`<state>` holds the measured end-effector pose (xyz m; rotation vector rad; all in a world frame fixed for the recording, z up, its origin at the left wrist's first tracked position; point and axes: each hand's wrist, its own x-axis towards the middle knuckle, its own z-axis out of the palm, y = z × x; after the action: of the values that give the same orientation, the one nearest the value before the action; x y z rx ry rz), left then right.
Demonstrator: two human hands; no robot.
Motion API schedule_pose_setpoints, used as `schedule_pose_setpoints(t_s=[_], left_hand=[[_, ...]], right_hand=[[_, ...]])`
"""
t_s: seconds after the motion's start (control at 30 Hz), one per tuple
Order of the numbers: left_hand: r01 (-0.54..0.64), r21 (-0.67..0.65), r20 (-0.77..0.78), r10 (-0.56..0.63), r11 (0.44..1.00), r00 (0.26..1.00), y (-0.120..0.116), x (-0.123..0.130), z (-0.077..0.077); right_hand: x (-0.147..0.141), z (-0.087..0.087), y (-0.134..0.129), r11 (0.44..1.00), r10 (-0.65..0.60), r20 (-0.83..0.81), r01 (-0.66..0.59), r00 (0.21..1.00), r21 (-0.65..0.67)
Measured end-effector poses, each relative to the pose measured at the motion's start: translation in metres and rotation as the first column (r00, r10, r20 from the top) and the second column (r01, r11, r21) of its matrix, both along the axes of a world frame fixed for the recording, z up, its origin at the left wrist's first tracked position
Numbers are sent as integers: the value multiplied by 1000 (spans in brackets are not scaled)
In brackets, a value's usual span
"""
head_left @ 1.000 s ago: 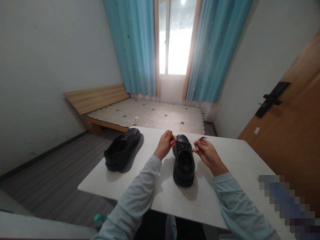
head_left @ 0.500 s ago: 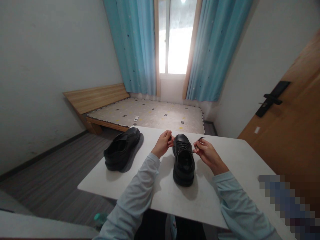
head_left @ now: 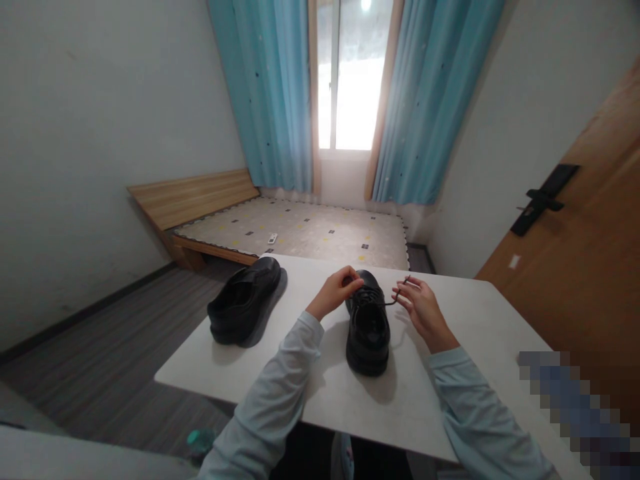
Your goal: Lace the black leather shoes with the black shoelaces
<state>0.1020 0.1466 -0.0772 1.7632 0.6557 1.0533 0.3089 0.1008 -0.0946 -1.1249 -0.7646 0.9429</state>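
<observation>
A black lace-up shoe stands on the white table between my hands, its toe pointing away from me. My left hand is closed in a pinch over the left side of the laced front, apparently on the shoelace, though the fingers mostly hide it. From the lacing a black shoelace runs out to the right. My right hand holds its free part, which crosses the bent fingers and sticks up past the fingertips. The other black shoe rests at the table's left, outside both hands.
Beyond the table lies a bed with a patterned mattress and a small white object on it. A wooden door is at the right. Below the table's left front edge stands a green-topped item.
My left hand has moved right, from beside the shoe to over its laced front. My right hand has shifted slightly right, its fingers looser, with more of the shoelace showing beside the shoe.
</observation>
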Motion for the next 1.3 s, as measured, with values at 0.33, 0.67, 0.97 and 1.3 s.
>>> schedule_pose_setpoints(t_s=[0.33,0.67,0.97,1.3], left_hand=[[10,297,-274,75,955,959,-1,-6,5],[11,307,-293,83,952,952,5,-11,1],[-15,435,-292,157,900,943,5,-8,0],[-6,361,-238,99,933,966,0,-6,2]], right_hand=[[-2,5,-2,966,-234,781,47,579,254],[-2,22,-14,907,296,831,-412,470,-90],[4,27,-19,756,635,579,-565,511,-331],[0,34,-26,666,730,443,-688,521,-289]])
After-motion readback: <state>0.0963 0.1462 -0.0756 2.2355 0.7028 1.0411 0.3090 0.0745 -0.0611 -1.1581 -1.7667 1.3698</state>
